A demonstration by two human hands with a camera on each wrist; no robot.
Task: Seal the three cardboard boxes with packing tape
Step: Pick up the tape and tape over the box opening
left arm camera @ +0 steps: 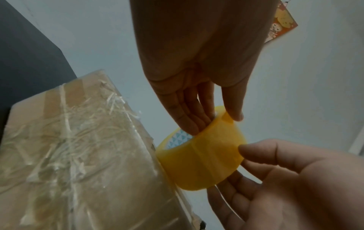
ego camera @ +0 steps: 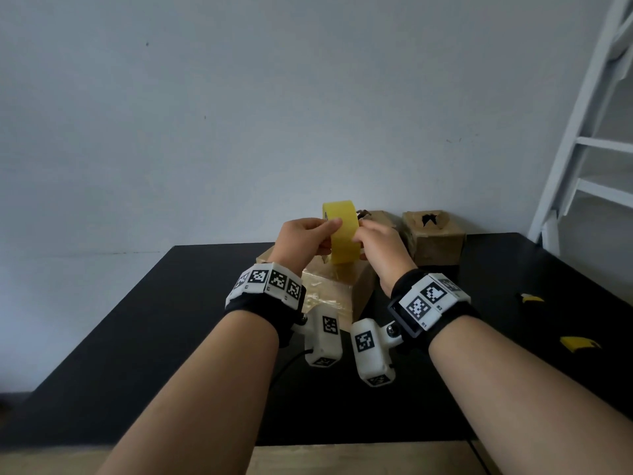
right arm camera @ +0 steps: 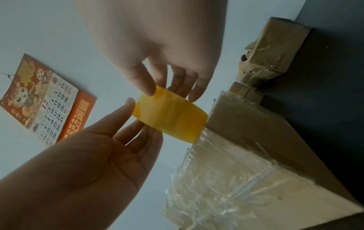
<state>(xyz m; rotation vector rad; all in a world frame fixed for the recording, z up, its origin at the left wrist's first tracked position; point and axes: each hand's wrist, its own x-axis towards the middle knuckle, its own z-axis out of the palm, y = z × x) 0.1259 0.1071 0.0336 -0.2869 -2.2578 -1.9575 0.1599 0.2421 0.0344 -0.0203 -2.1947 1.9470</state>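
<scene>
Forearms fill the near field of the head view, each with a tagged wrist band; below them, the black table (ego camera: 178, 303). Landmark: the near box (ego camera: 334, 289), film-wrapped, standing on that table.

Above and just behind the near box, both hands hold the yellow tape roll (ego camera: 342, 234) in the air. Left hand (ego camera: 305, 240): fingers through the core, thumb on the outer face, so a closed pinch on the roll. Right hand (ego camera: 378, 245): thumb and fingers curled against the roll's outer face, lightly closed on it. Whether it already has the free end I cannot tell.

Behind the near box, to the right, against the wall: two smaller boxes, middle box (ego camera: 380, 221) and right box (ego camera: 433, 236); the right box's top is torn open. Right of the near box lie two yellow scraps (ego camera: 579, 342).

Judgement: step in hand is finding and lifting the tape end. Next move calls for peeling a length free with the right hand while the left steadies the core, then laying it over a box seam.
</scene>
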